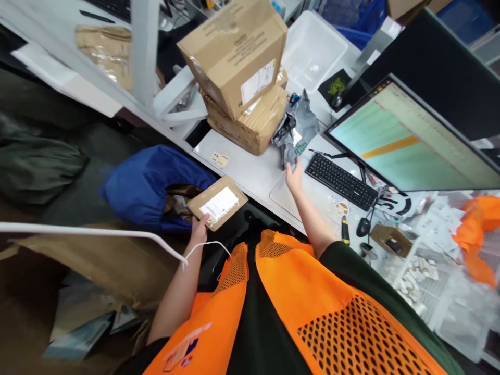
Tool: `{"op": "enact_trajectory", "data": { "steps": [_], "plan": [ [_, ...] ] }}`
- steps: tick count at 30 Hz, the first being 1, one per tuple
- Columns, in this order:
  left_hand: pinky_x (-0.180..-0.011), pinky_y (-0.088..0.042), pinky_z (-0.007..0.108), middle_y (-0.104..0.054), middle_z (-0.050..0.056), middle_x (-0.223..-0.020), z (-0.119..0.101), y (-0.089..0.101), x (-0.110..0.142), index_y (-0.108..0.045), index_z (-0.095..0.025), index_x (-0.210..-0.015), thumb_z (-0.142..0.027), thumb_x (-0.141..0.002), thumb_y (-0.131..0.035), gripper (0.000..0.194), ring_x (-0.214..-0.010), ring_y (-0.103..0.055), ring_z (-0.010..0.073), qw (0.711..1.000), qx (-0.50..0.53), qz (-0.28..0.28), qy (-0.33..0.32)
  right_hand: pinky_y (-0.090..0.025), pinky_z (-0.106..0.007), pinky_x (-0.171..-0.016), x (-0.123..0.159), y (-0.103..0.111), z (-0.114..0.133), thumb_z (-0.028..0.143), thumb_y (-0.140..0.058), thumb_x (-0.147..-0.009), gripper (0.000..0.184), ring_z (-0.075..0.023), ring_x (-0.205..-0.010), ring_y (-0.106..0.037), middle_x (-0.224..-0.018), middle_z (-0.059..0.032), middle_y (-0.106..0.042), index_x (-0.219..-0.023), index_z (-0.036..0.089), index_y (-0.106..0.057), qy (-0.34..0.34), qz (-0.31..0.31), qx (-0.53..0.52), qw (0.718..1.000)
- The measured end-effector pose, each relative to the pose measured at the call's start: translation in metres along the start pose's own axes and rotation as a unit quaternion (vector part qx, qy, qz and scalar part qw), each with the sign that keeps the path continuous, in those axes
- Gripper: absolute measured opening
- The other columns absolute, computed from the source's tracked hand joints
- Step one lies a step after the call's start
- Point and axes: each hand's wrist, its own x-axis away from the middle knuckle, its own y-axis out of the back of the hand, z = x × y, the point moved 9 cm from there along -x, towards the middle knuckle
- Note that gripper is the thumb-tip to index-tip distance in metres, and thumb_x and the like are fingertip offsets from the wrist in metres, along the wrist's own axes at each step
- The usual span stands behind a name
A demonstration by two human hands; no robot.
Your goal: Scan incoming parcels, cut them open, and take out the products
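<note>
My left hand (200, 227) grips the near edge of a flat cardboard parcel (231, 194), its thumb on the white label. The parcel is held over the gap beside the bench, next to an open blue sack (136, 179) with brown packages inside. Over the bench, my right hand (294, 176) reaches out with its fingertips apart, at the lower end of a crumpled grey plastic mailing bag (307, 117). Whether the fingertips touch the bag I cannot tell.
Two stacked cardboard boxes (234, 57) stand on the bench (250, 174). Around them are a white bin (312, 47), a keyboard (340, 179), a monitor (414, 135), a mouse (363, 227) and a yellow-black cutter (345, 230). A white cable (97, 229) crosses at left above a large open carton (97, 260).
</note>
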Motion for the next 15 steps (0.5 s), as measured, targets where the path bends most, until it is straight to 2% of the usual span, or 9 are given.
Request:
{"op": "enact_trajectory", "data": {
  "steps": [2, 3, 5, 7, 9, 11, 13, 15],
  "plan": [
    [-0.107, -0.059, 0.047, -0.065, 0.018, -0.14, -0.009, -0.05, -0.003, -0.051, -0.02, -0.131, -0.036, -0.075, -0.079, 0.065, -0.127, -0.066, 0.0345, 0.998, -0.002, 0.059, -0.014, -0.033, -0.046, -0.129, 0.08, 0.008, -0.037, 0.032, -0.044, -0.103, 0.061, -0.0258, -0.155, -0.042, -0.164, -0.0236, -0.045, -0.158, 0.007, -0.041, -0.068, 0.065, -0.036, 0.995],
    [-0.105, -0.06, 0.047, -0.067, 0.018, -0.136, -0.012, -0.078, -0.002, -0.054, -0.019, -0.129, -0.035, -0.074, -0.079, 0.063, -0.123, -0.068, 0.0344, 0.995, -0.008, 0.093, -0.016, -0.038, -0.045, -0.127, 0.121, 0.018, -0.055, 0.031, -0.045, -0.102, 0.056, -0.0255, -0.149, -0.05, -0.159, -0.0223, -0.052, -0.153, 0.009, -0.049, -0.097, 0.076, -0.043, 0.992],
    [-0.101, -0.061, 0.046, -0.071, 0.018, -0.127, -0.012, -0.138, 0.006, -0.057, -0.017, -0.124, -0.036, -0.074, -0.079, 0.058, -0.114, -0.072, 0.034, 0.987, -0.029, 0.159, -0.015, -0.048, -0.043, -0.119, 0.198, 0.04, -0.092, 0.028, -0.052, -0.097, 0.042, -0.0261, -0.131, -0.066, -0.141, -0.018, -0.068, -0.135, 0.016, -0.067, -0.148, 0.088, -0.052, 0.984],
    [-0.097, -0.062, 0.046, -0.074, 0.017, -0.115, -0.007, -0.197, 0.016, -0.06, -0.015, -0.118, -0.037, -0.075, -0.08, 0.053, -0.106, -0.074, 0.0337, 0.976, -0.064, 0.208, -0.011, -0.055, -0.043, -0.111, 0.263, 0.063, -0.129, 0.024, -0.06, -0.09, 0.027, -0.0274, -0.118, -0.073, -0.121, -0.0111, -0.078, -0.111, 0.023, -0.076, -0.206, 0.097, -0.059, 0.972],
    [-0.093, -0.062, 0.046, -0.075, 0.015, -0.104, 0.001, -0.249, 0.027, -0.062, -0.014, -0.111, -0.036, -0.075, -0.083, 0.048, -0.099, -0.074, 0.0327, 0.966, -0.107, 0.234, -0.013, -0.058, -0.045, -0.107, 0.315, 0.086, -0.169, 0.021, -0.062, -0.089, 0.018, -0.0282, -0.111, -0.075, -0.109, -0.0066, -0.08, -0.096, 0.027, -0.078, -0.271, 0.098, -0.064, 0.955],
    [-0.091, -0.061, 0.044, -0.074, 0.013, -0.096, 0.009, -0.29, 0.035, -0.063, -0.013, -0.104, -0.033, -0.074, -0.086, 0.043, -0.093, -0.073, 0.0309, 0.96, -0.152, 0.235, -0.024, -0.058, -0.047, -0.107, 0.358, 0.11, -0.207, 0.021, -0.06, -0.094, 0.017, -0.0277, -0.111, -0.075, -0.108, -0.0063, -0.079, -0.095, 0.025, -0.077, -0.337, 0.09, -0.063, 0.935],
    [-0.09, -0.06, 0.042, -0.072, 0.011, -0.093, 0.015, -0.32, 0.04, -0.062, -0.014, -0.1, -0.031, -0.075, -0.086, 0.039, -0.09, -0.071, 0.0284, 0.956, -0.188, 0.219, -0.043, -0.057, -0.05, -0.107, 0.394, 0.131, -0.24, 0.025, -0.062, -0.1, 0.014, -0.0262, -0.113, -0.073, -0.114, -0.0081, -0.077, -0.104, 0.019, -0.075, -0.393, 0.089, -0.063, 0.913],
    [-0.09, -0.057, 0.039, -0.071, 0.011, -0.094, 0.018, -0.342, 0.043, -0.061, -0.013, -0.1, -0.029, -0.079, -0.085, 0.036, -0.091, -0.069, 0.0264, 0.955, -0.211, 0.199, -0.065, -0.059, -0.047, -0.103, 0.422, 0.145, -0.265, 0.033, -0.067, -0.103, 0.02, -0.024, -0.113, -0.071, -0.119, -0.0088, -0.073, -0.113, 0.017, -0.072, -0.432, 0.104, -0.072, 0.893]
  ]
}}
